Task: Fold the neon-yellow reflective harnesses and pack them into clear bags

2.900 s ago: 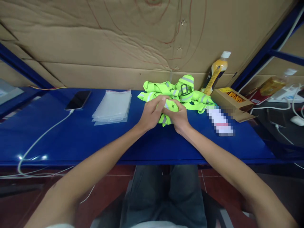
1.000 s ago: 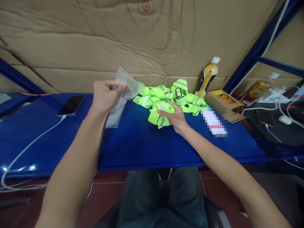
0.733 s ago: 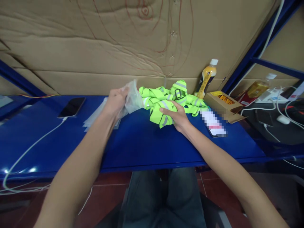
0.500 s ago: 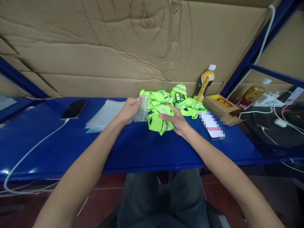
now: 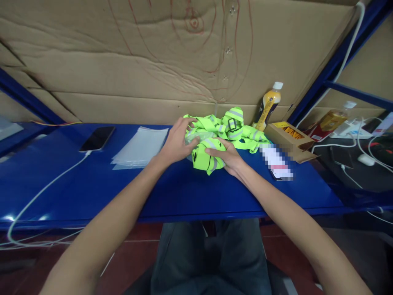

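Fluorescent yellow-green webbing with grey reflective stripes, rolled into a compact bundle (image 5: 208, 157), is gripped in the right hand (image 5: 231, 155), thumb across its top and fingers behind. The bundle is around the middle of the glossy blue tabletop (image 5: 196, 198), nearer the back edge than the front; whether it touches the surface cannot be told. The left hand (image 5: 177, 143) arches just beside it, thumb and fingers parted around a crumpled, clear plastic bag (image 5: 200, 137); whether they pinch the film cannot be told. The bag meets the bundle's far side.

Behind both hands, along the back edge, lies a loose heap of the same yellow-green webbing (image 5: 235, 125) with a black buckle. To the left, near that edge, a fanned stack of translucent plastic bags (image 5: 141, 148) lies flat, and farther left a black phone (image 5: 97, 138) is plugged into a white cable (image 5: 50, 186). Toward the back right corner stand a yellow-and-black bottle with a white cap (image 5: 268, 107) and an open brown cardboard box (image 5: 302, 144).
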`<state>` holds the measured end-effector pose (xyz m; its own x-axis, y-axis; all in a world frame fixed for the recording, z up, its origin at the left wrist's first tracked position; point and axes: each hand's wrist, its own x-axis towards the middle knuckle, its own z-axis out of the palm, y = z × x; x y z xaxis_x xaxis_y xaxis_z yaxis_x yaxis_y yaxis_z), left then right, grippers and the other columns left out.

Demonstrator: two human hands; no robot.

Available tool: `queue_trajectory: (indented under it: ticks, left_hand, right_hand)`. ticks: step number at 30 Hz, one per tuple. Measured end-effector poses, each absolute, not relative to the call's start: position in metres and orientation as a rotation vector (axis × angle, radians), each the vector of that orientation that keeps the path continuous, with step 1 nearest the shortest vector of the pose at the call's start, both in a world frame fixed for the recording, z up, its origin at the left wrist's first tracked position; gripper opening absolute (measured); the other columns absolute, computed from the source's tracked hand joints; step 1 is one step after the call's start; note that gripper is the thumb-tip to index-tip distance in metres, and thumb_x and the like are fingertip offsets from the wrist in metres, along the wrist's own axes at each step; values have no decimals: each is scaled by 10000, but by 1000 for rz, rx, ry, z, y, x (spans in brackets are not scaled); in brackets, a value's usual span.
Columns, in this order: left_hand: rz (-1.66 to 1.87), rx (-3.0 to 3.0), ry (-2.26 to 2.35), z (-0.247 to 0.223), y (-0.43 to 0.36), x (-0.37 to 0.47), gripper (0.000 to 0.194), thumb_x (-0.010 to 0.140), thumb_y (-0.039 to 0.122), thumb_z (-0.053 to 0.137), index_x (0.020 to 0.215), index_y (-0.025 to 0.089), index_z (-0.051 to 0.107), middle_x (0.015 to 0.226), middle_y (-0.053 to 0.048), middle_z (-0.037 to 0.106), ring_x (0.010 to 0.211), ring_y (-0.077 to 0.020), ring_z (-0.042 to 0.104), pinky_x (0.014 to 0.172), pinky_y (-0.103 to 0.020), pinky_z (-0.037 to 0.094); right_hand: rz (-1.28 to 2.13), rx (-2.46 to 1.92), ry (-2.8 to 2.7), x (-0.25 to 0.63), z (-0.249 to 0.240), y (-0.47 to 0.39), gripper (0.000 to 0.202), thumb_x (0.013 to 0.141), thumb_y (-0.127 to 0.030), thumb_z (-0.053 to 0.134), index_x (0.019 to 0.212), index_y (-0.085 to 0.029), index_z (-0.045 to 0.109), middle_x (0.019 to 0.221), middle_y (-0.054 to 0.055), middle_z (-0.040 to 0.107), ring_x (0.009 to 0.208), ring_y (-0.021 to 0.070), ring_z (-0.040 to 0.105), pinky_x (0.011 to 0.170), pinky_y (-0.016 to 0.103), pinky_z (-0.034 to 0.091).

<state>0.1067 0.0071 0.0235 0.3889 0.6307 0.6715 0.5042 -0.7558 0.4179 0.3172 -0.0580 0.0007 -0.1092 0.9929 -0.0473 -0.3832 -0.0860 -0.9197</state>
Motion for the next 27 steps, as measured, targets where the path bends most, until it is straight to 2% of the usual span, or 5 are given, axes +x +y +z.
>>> queue_trajectory:
  ticks: [4, 8, 12, 19, 27]
  left_hand:
    - [1496, 2746, 1258, 28, -7, 114, 174, 995, 404, 661, 1019, 232, 662, 937, -99, 659, 1014, -340, 630, 1009, -516, 479]
    - [1283, 2845, 1169, 27, -10, 120, 271, 1065, 371, 536, 847, 237, 621, 701, -58, 590, 802, -288, 612, 865, -454, 466]
    - [1063, 2622, 1007, 23, -3, 121, 236, 1045, 336, 514, 898, 222, 660, 755, -42, 687, 726, -230, 635, 758, -371, 455]
    - [1031, 2473, 888, 12, 1, 123, 170, 750, 243, 693, 885, 227, 592, 874, -20, 747, 808, -212, 673, 774, -320, 519]
    - [1113, 2499, 976, 13, 6, 118, 246, 813, 399, 718, 840, 233, 539, 872, -63, 729, 808, -231, 647, 757, -349, 462]
  right_hand:
    - [1425, -879, -827, 324, 0, -51, 720, 446, -384, 1124, 1067, -240, 790, 1017, 0, 843, 885, 209, 794, 891, 368, 673]
    - [1406, -874, -825, 333, 1, -47, 759, 448, -434, 1126, 1090, -236, 773, 1080, 33, 854, 988, 259, 819, 975, 409, 682]
    - [1419, -878, -874, 336, 0, -47, 749, 463, -461, 1120, 1081, -245, 757, 1115, 49, 856, 1060, 290, 822, 1026, 440, 680]
    - [1446, -801, -998, 338, 0, -50, 683, 553, -503, 1084, 1095, -251, 754, 1035, 21, 851, 961, 253, 823, 986, 422, 687]
    - [1555, -738, -1092, 336, -2, -53, 681, 605, -490, 1070, 1164, -244, 769, 1085, 34, 853, 934, 240, 819, 892, 377, 694]
